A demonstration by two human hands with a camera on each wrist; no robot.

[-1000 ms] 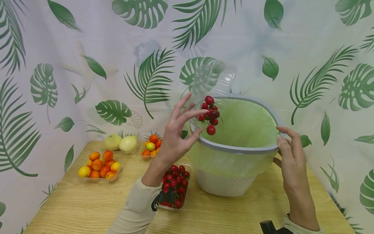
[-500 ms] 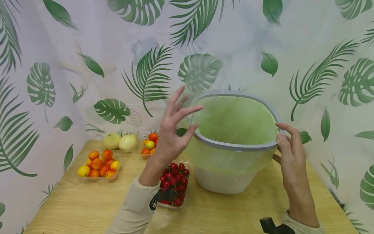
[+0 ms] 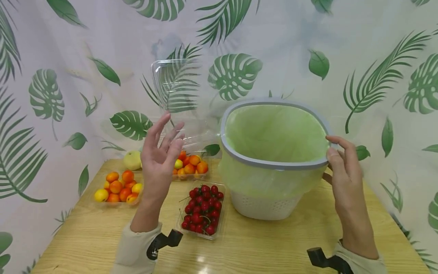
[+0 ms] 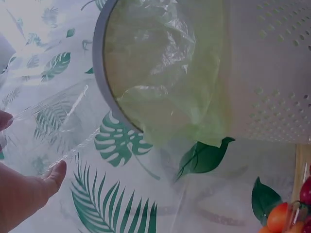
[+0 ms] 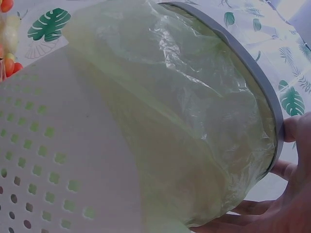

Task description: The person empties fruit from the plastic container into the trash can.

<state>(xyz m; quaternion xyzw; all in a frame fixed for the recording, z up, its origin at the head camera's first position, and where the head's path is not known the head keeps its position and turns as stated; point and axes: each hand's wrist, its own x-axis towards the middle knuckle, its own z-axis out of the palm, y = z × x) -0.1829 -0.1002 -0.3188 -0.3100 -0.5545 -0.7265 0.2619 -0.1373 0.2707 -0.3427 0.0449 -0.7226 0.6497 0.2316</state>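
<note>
My left hand (image 3: 159,152) holds a clear plastic clamshell box (image 3: 157,78) with its lid hinged open, left of the bin and above the fruit. In the left wrist view, the thumb and a fingertip are on the see-through plastic (image 4: 73,109); no fruit shows in it. My right hand (image 3: 347,179) grips the grey rim (image 3: 273,164) of a white perforated trash bin (image 3: 263,207) at its right side. A pale green bag (image 3: 263,182) lines the bin and folds over its outside. The bin's bottom is out of sight.
An open clear box of cherries (image 3: 203,209) sits in front of the bin's left side. Boxes of orange and yellow tomatoes (image 3: 119,186) and similar orange fruit (image 3: 193,161) lie farther left and back. A pale round fruit (image 3: 132,160) stands behind. A leaf-print curtain (image 3: 291,49) backs the table.
Cherries fell from the tilted clamshell box into the bin. My left hand then carried the box left, away from the bin's mouth. My right hand stayed on the rim.
</note>
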